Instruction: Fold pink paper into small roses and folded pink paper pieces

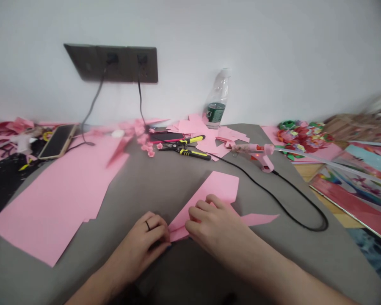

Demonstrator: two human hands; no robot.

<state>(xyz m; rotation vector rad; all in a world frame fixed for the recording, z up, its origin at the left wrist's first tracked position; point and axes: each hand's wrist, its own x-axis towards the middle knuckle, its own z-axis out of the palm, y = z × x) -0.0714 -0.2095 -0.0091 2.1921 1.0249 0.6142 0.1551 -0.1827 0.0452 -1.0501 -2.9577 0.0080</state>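
Two bare hands and forearms, seen from above.
Left hand (149,239) marked by a thin dark ring (147,225), a narrow band low on one finger; a speck of blue at a fingertip, too blurred to name. Right hand (211,224) and both forearms bare to the lower edge of view.

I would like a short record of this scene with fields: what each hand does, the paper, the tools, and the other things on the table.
Left hand: ring on one finger; curled fingers pinch the near corner of the folded pink paper.
Right hand: lies on the same paper, fingers bent; grip not visible.
Surface: grey table.
Tools: yellow-handled pliers; pink glue gun with black cable.
Left side: large pink sheet; phone.
At the wall: plastic bottle; socket panel.
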